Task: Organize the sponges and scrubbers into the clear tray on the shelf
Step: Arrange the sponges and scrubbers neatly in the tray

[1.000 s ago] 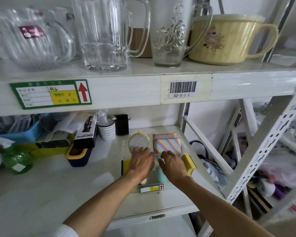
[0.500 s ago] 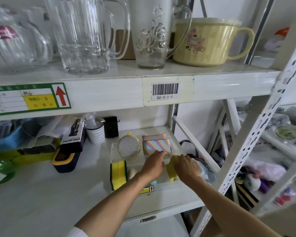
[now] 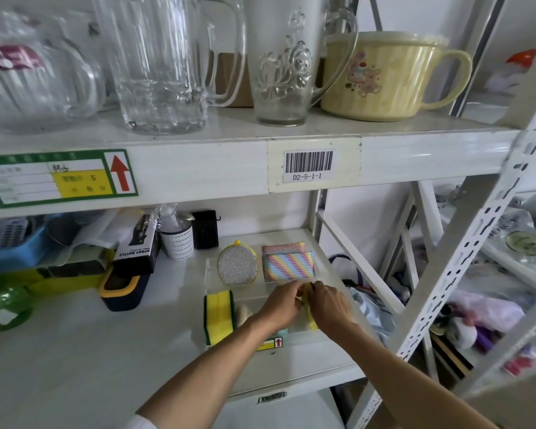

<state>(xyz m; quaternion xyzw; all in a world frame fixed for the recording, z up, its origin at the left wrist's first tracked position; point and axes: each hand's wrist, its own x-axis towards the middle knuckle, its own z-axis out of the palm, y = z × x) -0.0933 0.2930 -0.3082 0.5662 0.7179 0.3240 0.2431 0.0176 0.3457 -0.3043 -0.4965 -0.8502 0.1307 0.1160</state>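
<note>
The clear tray (image 3: 211, 275) sits on the lower shelf. Inside it at the back lean a round silver scrubber with a yellow rim (image 3: 237, 267) and striped rainbow cloths (image 3: 289, 265). Yellow-and-green sponges (image 3: 219, 315) stand on edge at the tray's left, with a pale scrubber (image 3: 243, 314) beside them. My left hand (image 3: 280, 306) and my right hand (image 3: 330, 306) meet over the tray's right side, both pinching a yellow sponge (image 3: 310, 317) that is mostly hidden between them.
Left of the tray stand a dark case with a yellow rim (image 3: 123, 289), a spray bottle box (image 3: 140, 243), a white cup (image 3: 177, 241) and a black holder (image 3: 205, 229). The upper shelf (image 3: 198, 168) carries glass jugs and a yellow mug (image 3: 384, 75). A slanted shelf post (image 3: 464, 264) stands at right.
Both hands moved from the tray's front middle to its right side and closed together on the yellow sponge. The sponges at the tray's left came into view.
</note>
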